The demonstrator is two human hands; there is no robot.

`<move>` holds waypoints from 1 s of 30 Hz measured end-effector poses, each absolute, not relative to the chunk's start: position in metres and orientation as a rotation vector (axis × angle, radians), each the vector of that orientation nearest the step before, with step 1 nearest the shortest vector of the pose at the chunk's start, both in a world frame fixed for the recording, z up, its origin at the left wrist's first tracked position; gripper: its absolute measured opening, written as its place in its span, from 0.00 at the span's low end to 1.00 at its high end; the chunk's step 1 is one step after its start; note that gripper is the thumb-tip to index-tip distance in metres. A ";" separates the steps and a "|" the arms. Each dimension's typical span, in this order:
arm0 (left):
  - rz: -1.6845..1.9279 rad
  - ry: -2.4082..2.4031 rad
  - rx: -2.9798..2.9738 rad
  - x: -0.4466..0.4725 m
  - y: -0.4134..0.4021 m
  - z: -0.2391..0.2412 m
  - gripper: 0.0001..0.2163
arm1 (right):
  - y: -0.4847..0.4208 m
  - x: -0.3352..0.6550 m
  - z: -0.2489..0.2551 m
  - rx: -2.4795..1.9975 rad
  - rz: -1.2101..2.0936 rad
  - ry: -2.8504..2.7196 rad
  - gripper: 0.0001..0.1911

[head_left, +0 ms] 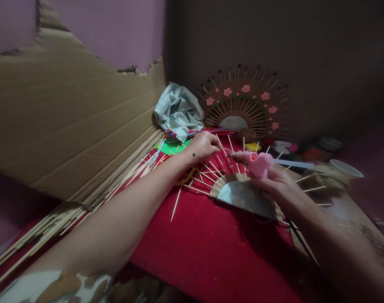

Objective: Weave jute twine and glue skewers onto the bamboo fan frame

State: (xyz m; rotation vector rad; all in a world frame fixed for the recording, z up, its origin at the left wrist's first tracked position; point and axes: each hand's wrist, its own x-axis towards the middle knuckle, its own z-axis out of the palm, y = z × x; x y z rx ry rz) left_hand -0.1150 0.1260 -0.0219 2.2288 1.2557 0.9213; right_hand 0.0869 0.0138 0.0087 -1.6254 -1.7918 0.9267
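The right hand [278,185] has its grip around a pink glue gun [260,163], whose long axis runs sideways, nozzle toward the left hand [205,144]; that hand's grip is narrow, its contents unclear. Beneath both, the half-round stick frame [238,190] fans away across the red counter [211,240]. Cardboard [72,113] lines the left side; a flowered fan [257,91] stands behind.

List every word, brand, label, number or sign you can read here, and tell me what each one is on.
None: no text can be read anywhere in this view.
The pink glue gun in the right hand: any marking is too small or blurred to read.
The cardboard sheet: no readable print.
The upright fan: pink flowers, no legible lettering.
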 end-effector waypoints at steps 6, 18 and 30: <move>0.909 1.260 2.215 -0.115 0.125 -0.021 0.08 | 0.014 0.087 0.009 -1.641 0.950 -1.809 0.11; 0.914 1.259 2.225 -0.114 0.125 -0.021 0.08 | 0.014 0.086 0.007 -1.565 0.917 -1.808 0.10; 0.939 1.248 2.211 -0.114 0.125 -0.023 0.08 | 0.014 0.088 0.005 -1.547 0.830 -1.895 0.13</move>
